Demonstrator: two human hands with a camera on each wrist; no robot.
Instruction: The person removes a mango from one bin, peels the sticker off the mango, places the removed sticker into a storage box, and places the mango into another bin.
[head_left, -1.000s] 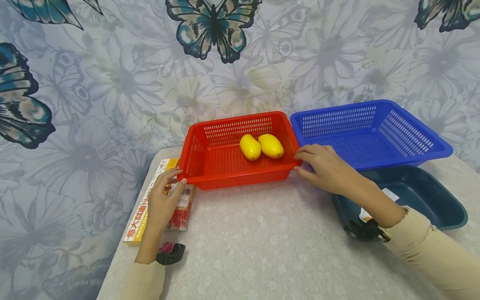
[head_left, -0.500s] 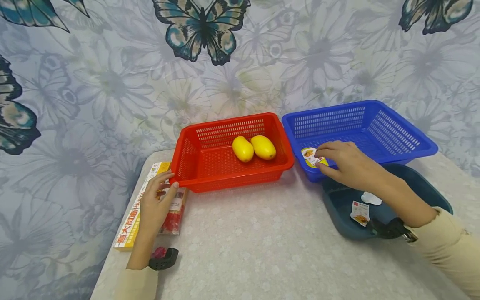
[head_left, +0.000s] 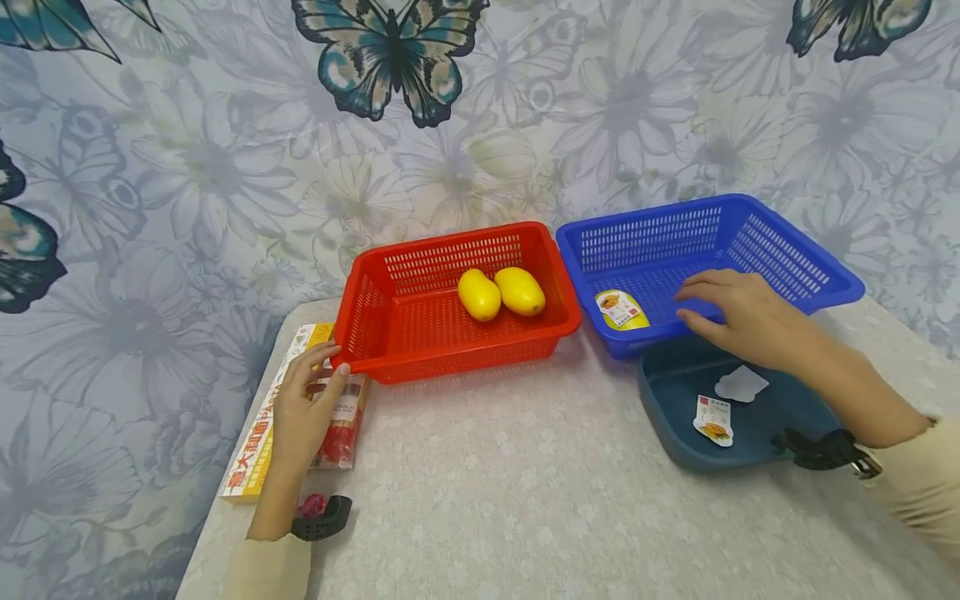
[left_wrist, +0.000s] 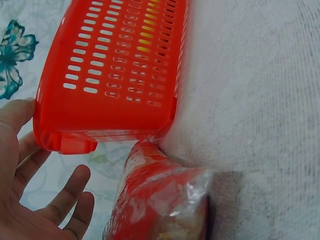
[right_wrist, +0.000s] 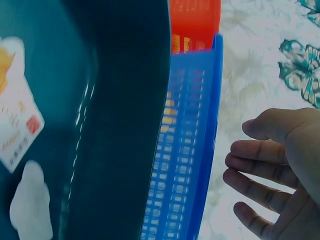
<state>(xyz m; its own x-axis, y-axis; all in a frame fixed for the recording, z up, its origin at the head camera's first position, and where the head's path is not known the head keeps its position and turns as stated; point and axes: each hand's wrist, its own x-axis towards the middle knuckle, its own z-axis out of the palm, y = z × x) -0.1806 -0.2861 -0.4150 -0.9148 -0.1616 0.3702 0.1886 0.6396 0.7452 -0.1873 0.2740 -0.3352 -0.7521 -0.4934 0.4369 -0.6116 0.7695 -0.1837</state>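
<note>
A red mesh basket [head_left: 450,362] holds two yellow mangoes [head_left: 479,295]. My left hand [head_left: 300,408] pinches its near left corner between thumb and index finger, the other fingers hanging loose in the left wrist view. My right hand [head_left: 742,317] hovers, relaxed and holding nothing, above the near edge of a blue mesh basket [head_left: 802,275]. In that basket's near left corner sits a yellow rounded thing [head_left: 636,322] with a printed card [head_left: 618,307] on it. Whether it is another mango is unclear.
Beneath the right wrist stands a dark teal basin [head_left: 667,417] holding a printed card [head_left: 714,420] and a white paper piece [head_left: 741,383]. A yellow-white pasta box [head_left: 255,442] and a red plastic packet [head_left: 339,442] lie by the left hand. A patterned wall rises behind.
My right hand has left the red basket's right corner and moved rightward over the blue basket, uncovering the yellow thing with the card. The left hand stays at its corner; the view shifts slightly.
</note>
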